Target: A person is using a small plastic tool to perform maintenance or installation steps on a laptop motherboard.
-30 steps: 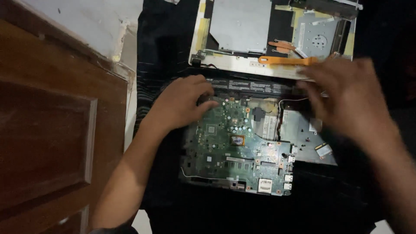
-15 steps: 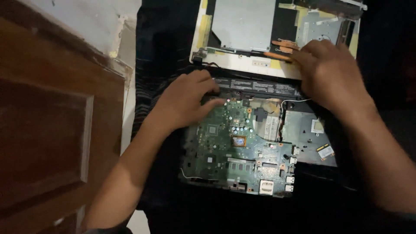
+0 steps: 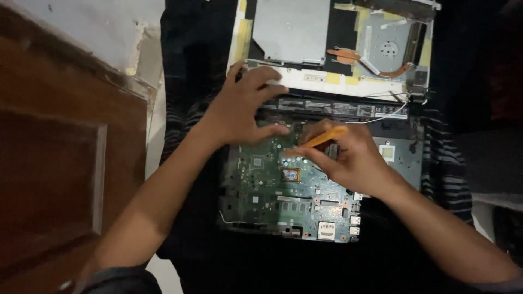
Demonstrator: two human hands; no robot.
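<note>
Head view: green circuit board [image 3: 283, 190] at frame centre, lying on dark striped cloth [image 3: 452, 163]. Right hand [image 3: 348, 158] pinched shut on orange pry tool [image 3: 324, 137], tool tip angled down-left onto board's upper part. Left hand [image 3: 245, 109] just left of it, fingers spread apart, fingertips resting on board's top edge and black battery strip [image 3: 343, 108]. Opened laptop shell [image 3: 332, 43] with copper heat pipe [image 3: 376, 65] at upper centre. Wooden door [image 3: 60, 163] fills left side.

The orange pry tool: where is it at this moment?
In the head view the orange pry tool sits in the right hand, over the upper middle of the green circuit board.
</note>
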